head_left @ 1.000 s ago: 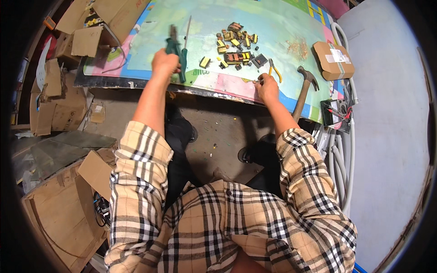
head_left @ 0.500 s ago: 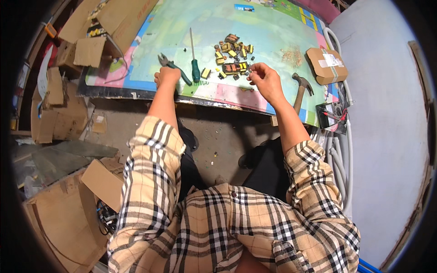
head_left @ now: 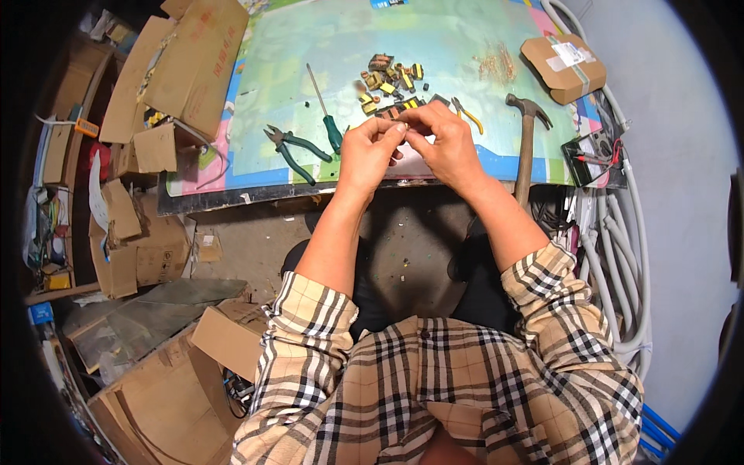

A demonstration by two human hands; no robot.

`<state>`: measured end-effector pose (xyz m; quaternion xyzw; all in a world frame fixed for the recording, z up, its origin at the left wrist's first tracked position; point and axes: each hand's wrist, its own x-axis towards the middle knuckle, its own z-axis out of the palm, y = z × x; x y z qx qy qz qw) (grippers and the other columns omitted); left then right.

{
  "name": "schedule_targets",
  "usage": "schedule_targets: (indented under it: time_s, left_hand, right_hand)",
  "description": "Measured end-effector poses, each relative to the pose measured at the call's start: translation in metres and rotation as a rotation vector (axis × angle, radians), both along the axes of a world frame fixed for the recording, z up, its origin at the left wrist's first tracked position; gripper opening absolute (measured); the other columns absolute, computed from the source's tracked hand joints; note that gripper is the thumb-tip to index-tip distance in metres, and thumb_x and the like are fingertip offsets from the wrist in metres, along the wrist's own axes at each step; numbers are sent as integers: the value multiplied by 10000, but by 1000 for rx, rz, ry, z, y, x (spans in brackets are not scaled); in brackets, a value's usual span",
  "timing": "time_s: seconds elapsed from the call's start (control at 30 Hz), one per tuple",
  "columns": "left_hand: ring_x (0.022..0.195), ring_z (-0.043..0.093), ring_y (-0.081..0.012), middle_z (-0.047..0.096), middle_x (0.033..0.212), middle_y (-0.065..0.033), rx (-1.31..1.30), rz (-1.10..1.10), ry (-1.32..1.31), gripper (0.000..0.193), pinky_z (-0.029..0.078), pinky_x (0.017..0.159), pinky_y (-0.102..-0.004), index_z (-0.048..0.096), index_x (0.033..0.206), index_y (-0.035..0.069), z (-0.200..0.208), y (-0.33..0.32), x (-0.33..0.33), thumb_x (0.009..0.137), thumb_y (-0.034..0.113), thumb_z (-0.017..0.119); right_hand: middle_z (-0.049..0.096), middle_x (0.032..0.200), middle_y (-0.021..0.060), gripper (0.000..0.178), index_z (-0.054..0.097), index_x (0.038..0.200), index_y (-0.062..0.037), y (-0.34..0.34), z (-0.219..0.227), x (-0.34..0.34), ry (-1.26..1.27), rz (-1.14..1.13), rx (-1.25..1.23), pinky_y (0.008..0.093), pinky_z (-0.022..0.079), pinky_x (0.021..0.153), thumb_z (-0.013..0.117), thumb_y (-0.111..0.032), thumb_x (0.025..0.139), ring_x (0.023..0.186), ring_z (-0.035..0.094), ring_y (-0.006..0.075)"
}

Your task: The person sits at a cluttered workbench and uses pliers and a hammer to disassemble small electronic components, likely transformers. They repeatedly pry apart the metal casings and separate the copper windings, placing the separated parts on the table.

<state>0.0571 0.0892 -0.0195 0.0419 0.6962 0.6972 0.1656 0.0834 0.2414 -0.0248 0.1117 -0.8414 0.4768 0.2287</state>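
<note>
My left hand and my right hand meet over the near edge of the table, fingertips pinched together. Between them is something tiny, too small to make out. Just beyond my fingers lies a pile of small yellow, black and brown block-shaped parts, partly hidden by my hands. Left of my left hand rest a screwdriver with a green handle and a pair of pliers with dark green handles spread apart. Small yellow-handled pliers lie beside my right hand.
A hammer lies at the table's right, its handle over the near edge. Behind it sits a flat cardboard box; copper-coloured scraps are scattered nearby. A case with red leads stands at the right corner. Cardboard boxes crowd the left.
My left hand has left the green-handled pliers and moved right to join my right hand. The pliers now show fully. The whole view has shifted a little.
</note>
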Motion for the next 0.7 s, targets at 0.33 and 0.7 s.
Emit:
schedule_targets:
  time_s: [0.33,0.7]
  left_hand:
    - [666,581,-105,661,835,-56,194,30,-168,147,475,588,-232,651,975,-13,0,0,-11,902,114,666]
    - [637,572,-107,668,812,-70,92,26,-44,156,462,587,-235,654,973,-40,6,5,-3,905,100,667]
  right_hand:
    - [686,891,103,169,662,979,-3,7,8,-2,-225,16,-213,304,549,722,690,-58,822,779,681,181]
    - [694,835,93,210,656,1018,41,16,5,-6,-447,133,-428,267,530,685,628,-122,888,722,655,113]
